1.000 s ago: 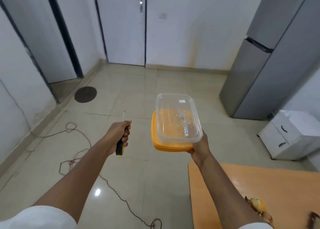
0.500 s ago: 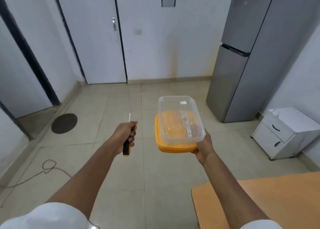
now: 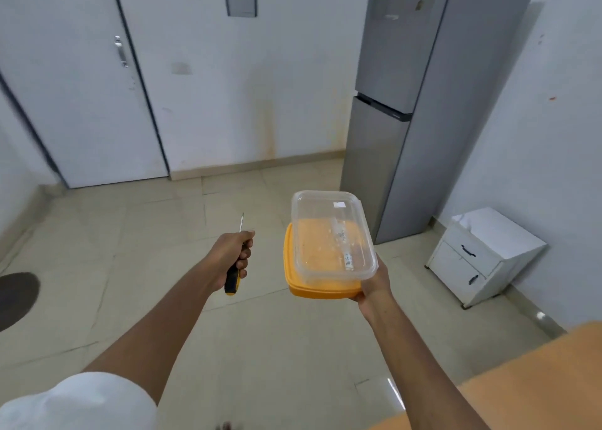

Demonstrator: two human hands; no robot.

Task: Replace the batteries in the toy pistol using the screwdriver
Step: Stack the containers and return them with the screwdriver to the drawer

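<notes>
Fridge (image 3: 407, 104) nearer now; cabinet (image 3: 482, 257) beside

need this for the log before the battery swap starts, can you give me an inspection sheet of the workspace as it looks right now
Surface: orange tabletop at lower right, only its bare corner in view.
Job's things: screwdriver with black and yellow handle, shaft pointing up; toy pistol and batteries not seen.
Clutter: clear plastic container resting on an orange lid.
Grippers: left hand shut on the screwdriver; right hand holds the container and lid from below.
Cables: nothing seen.
Surroundings: tiled floor, grey fridge, white door, small white cabinet, dark round floor cover.
</notes>
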